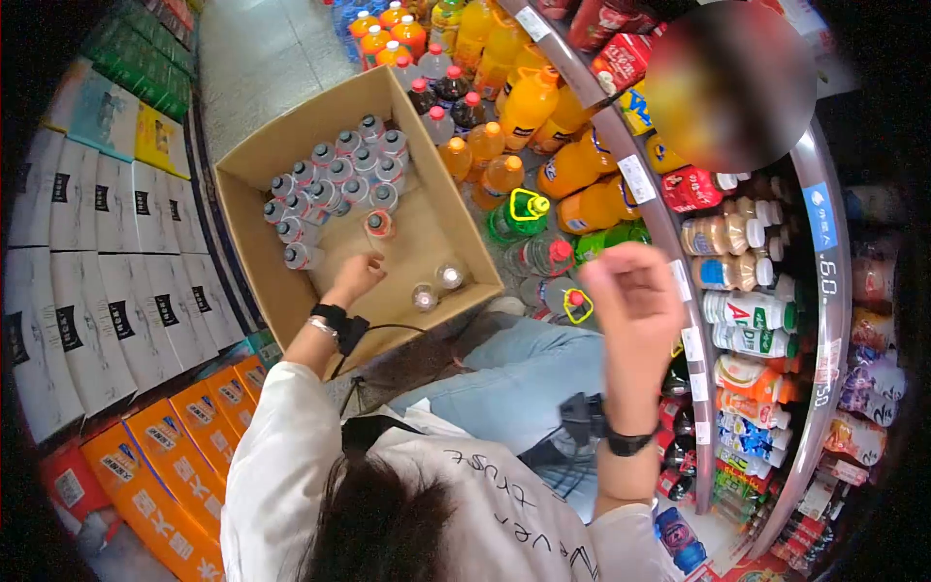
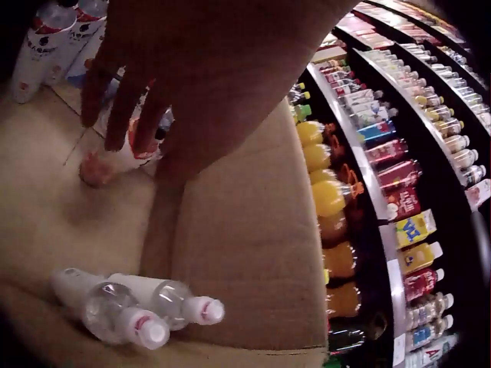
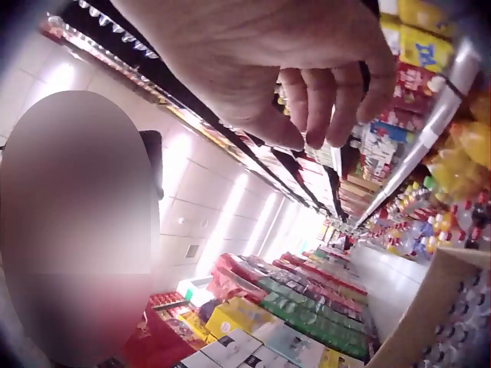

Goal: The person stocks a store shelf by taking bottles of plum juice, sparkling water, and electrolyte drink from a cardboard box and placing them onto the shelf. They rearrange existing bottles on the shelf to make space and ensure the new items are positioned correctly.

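In the head view, my left hand [image 1: 359, 275] reaches into an open cardboard box [image 1: 427, 209], just short of a bottle with an orange-red label [image 1: 379, 224]. The left wrist view has the fingers [image 2: 123, 115] in front of that labelled bottle [image 2: 142, 142], partly hiding it. Several clear bottles [image 1: 339, 170] stand packed along the far and left sides of the box. Two white-capped bottles [image 2: 146, 330] sit apart in its near corner. My right hand [image 1: 635, 301] is raised beside the drink shelf, fingers loosely bent, holding nothing.
Large orange drink bottles [image 1: 531, 102] stand on the floor right of the box. Beyond them curves a shelf edge [image 1: 635, 170] with bottles and cartons. White cartons [image 1: 97, 204] and orange cartons [image 1: 165, 456] are stacked on the left. A dark cable [image 1: 388, 328] trails from my left wrist.
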A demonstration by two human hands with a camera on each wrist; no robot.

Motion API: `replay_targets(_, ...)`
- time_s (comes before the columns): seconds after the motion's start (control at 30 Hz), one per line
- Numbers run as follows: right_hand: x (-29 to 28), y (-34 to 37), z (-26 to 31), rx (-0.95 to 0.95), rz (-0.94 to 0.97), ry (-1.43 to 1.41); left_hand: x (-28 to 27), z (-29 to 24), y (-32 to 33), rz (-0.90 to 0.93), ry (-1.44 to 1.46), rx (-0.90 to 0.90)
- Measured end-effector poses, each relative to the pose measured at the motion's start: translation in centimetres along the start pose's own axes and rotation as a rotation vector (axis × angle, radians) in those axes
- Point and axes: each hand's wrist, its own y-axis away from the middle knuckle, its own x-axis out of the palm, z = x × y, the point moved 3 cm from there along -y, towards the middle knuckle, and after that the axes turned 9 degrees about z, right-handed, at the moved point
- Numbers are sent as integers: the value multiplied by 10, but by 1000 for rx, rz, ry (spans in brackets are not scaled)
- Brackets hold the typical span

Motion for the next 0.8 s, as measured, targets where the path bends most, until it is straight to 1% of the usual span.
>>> replay_targets(0.03,15,3,-18,-5,2,-50,7,6,-8,-34,-20,-6)
replay_targets(0.13,48,8,-56,29,-59,-129,7,13,-32,-322,-17,52)
replay_targets(0.23,62,11,-82,49,-68,32,-3,4,-55,-583,-101,89)
replay_targets(0.37,62,10,-100,83,-73,47,2,2,-89,-492,-48,2)
replay_targets(0.53,56,14,-107,105,-88,32,7,14,-105,-479,-5,10)
replay_targets(0.57,56,16,-107,115,-89,35,7,18,-103,-472,8,1)
replay_targets(0.67,53,23,-108,128,-75,10,5,29,-95,-471,-78,36)
replay_targets(0.7,52,25,-106,129,-59,16,6,32,-91,-495,-50,48)
replay_targets(0.8,44,35,-101,137,-12,34,-15,-4,-53,-436,-45,129)
